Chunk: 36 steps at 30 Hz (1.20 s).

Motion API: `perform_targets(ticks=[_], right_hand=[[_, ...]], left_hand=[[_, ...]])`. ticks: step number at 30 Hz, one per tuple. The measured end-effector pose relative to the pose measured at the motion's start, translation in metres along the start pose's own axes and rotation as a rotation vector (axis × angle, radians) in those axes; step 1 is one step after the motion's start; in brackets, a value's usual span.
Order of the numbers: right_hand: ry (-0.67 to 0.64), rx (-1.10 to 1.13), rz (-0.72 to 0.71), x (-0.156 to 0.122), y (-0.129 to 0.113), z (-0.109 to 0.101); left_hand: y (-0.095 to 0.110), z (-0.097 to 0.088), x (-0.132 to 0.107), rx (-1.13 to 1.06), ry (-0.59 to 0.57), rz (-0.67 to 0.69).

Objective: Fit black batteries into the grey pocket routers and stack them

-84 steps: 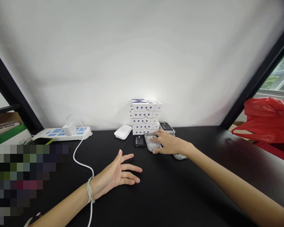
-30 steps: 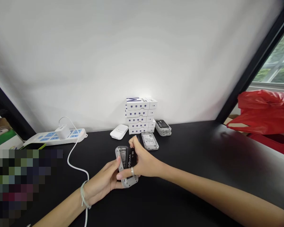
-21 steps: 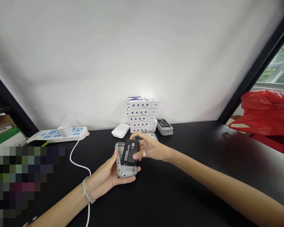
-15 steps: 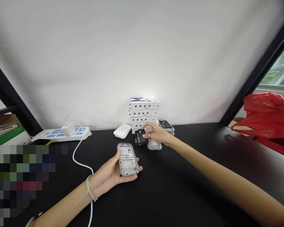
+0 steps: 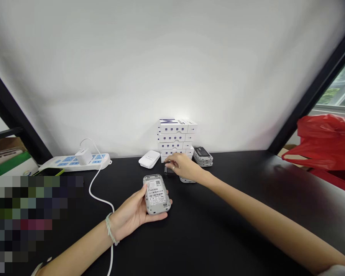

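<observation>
My left hand (image 5: 132, 214) holds a light grey pocket Wi-Fi router (image 5: 156, 194), back side up. Its cover is off and a printed label with a QR code shows in the bay. My right hand (image 5: 185, 166) is closed, its fingertips pinching at a black battery (image 5: 166, 170) marked 3000 just above or on the black table. The hand covers most of the battery, so whether a second one lies beneath cannot be told. Under that hand the edge of another grey router (image 5: 188, 180) shows.
White boxes (image 5: 172, 137) are stacked against the wall, with a white router (image 5: 149, 159) on their left and stacked grey routers (image 5: 202, 154) on their right. A power strip (image 5: 103, 163) with a white charger (image 5: 83, 156) and cable lies left. Red plastic bags (image 5: 324, 142) sit far right.
My right hand has shifted slightly left and turned over the battery, hiding most of its print. My left hand keeps the router in nearly the same place.
</observation>
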State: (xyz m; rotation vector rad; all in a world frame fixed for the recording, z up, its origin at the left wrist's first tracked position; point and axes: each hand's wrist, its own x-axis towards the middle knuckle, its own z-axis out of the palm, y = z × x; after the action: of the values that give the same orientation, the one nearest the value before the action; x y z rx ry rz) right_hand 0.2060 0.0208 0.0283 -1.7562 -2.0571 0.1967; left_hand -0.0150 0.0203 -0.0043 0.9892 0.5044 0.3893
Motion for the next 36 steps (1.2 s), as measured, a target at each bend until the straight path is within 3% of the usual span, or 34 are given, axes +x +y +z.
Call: perform_targets(ticks=[5,8,10,16,20,25,28,30,32,34,36], right_hand=[[-0.125,-0.081,-0.435,-0.033,-0.027,0.009],[-0.063,-0.136,-0.528,-0.045,-0.031,0.017],[-0.044,-0.128,-0.494,-0.049,-0.024,0.011],[-0.122,-0.231,-0.117,-0.046,0.031,-0.035],[-0.201,-0.297,-0.097,-0.041,0.056,-0.039],[-0.22,-0.196,-0.162,-0.042,0.058,-0.033],[-0.082,-0.133,-0.175,-0.042,0.062,-0.044],[0.094,-0.093,-0.068,-0.039,0.073,-0.056],[0.191,-0.083,0.092,-0.035,0.088,-0.067],[0.124,-0.092,0.182,-0.03,0.104,-0.075],[-0.003,-0.081,0.184,-0.024,0.117,-0.078]], left_hand=[[0.0,0.003,-0.002,0.048,0.024,0.002],[0.0,0.005,-0.003,0.068,0.017,0.002],[0.001,0.006,-0.004,0.052,-0.015,-0.011],[0.002,0.005,-0.004,0.012,-0.044,-0.082],[0.002,0.004,-0.003,0.018,-0.032,-0.091],[0.003,0.006,-0.003,0.019,-0.034,-0.101],[0.002,0.005,-0.002,0.025,-0.031,-0.099],[0.001,0.005,-0.002,0.028,-0.026,-0.097],[0.001,0.004,-0.001,0.027,-0.023,-0.096],[0.0,0.004,-0.001,0.026,-0.025,-0.096],[0.0,0.003,-0.001,0.025,-0.03,-0.096]])
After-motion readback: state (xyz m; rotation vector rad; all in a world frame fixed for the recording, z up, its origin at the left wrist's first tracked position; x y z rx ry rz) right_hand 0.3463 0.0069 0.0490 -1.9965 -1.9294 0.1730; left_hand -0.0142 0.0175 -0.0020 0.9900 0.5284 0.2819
